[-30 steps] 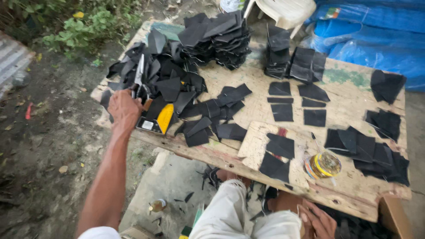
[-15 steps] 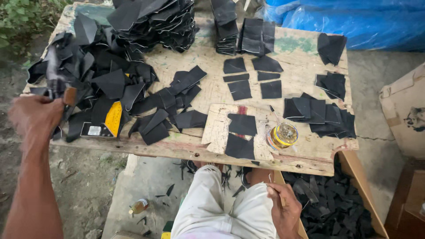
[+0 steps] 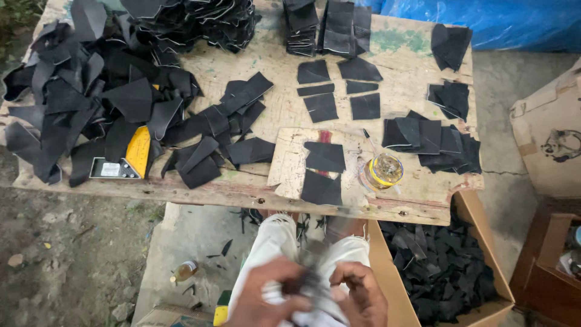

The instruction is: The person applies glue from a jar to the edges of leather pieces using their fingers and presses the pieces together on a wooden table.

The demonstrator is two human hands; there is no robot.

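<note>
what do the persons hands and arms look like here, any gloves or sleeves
Both hands are bare: no gloves, rings or watch show on the left hand or the right hand. No sleeve reaches the wrists. They are motion-blurred at the bottom edge, so finer detail is unclear. Below them are white trousers.

A yellow triangular package (image 3: pixel 138 150) lies at the table's left front among black pieces, touching a flat dark box with a white label (image 3: pixel 113 169). A brown cardboard box (image 3: pixel 493 272) of black scraps sits under the right corner; another carton (image 3: pixel 548 136) stands right.
</note>
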